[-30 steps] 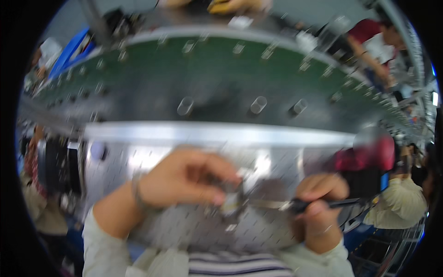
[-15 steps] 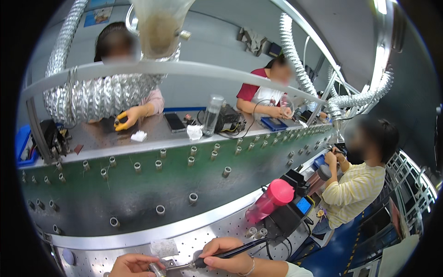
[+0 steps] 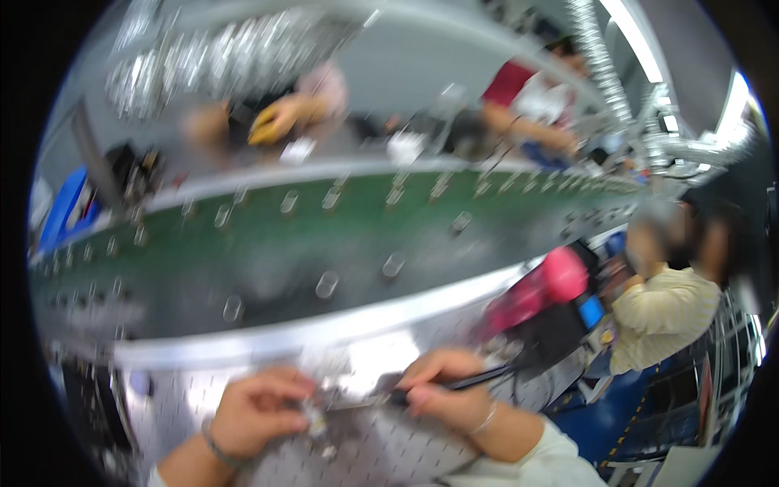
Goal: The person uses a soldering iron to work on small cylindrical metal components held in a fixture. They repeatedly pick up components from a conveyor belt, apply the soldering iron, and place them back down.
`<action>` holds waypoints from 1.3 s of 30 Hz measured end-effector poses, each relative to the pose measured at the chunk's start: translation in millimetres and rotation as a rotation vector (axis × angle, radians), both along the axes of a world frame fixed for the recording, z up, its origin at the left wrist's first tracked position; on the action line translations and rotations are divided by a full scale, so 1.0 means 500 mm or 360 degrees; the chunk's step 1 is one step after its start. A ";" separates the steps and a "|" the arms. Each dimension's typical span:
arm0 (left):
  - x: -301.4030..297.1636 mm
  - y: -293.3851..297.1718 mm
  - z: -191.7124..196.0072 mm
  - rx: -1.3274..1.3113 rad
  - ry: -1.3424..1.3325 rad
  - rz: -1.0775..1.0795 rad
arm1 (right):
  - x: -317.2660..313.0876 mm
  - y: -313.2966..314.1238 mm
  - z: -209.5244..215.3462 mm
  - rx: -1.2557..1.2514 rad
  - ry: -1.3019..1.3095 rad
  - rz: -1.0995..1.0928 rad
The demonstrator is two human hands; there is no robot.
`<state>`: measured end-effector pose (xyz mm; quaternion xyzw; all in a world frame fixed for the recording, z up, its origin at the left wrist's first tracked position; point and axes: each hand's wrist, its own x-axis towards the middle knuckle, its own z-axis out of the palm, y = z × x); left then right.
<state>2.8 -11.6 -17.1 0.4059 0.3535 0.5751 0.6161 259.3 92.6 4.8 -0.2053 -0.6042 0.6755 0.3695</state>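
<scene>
A plain grey wall (image 3: 406, 73) stands behind. Silver flexible ducts (image 3: 235, 61) hang before it, and bright tube lights (image 3: 634, 36) glare at upper right. A long green belt (image 3: 284, 260) borders the perforated metal counter (image 3: 182, 406); lower right, yellow dashes mark the blue floor (image 3: 568, 424).

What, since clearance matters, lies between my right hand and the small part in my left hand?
A metal tool shaft, in the head view; blur hides whether it touches the part.
</scene>
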 end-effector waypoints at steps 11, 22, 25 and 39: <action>-0.002 0.002 0.009 -0.0148 -0.0049 -0.0113 | -0.011 0.000 -0.021 0.0132 0.0373 0.0170; -0.003 0.009 0.011 -0.0043 0.0050 -0.0162 | -0.020 0.011 -0.029 0.0249 0.0352 0.0218; -0.002 0.006 0.008 -0.0050 0.0039 -0.0122 | -0.019 0.012 -0.032 0.0307 0.0335 0.0220; -0.001 0.002 0.002 -0.0034 0.0044 -0.0102 | -0.017 0.017 -0.034 0.0353 0.0328 0.0238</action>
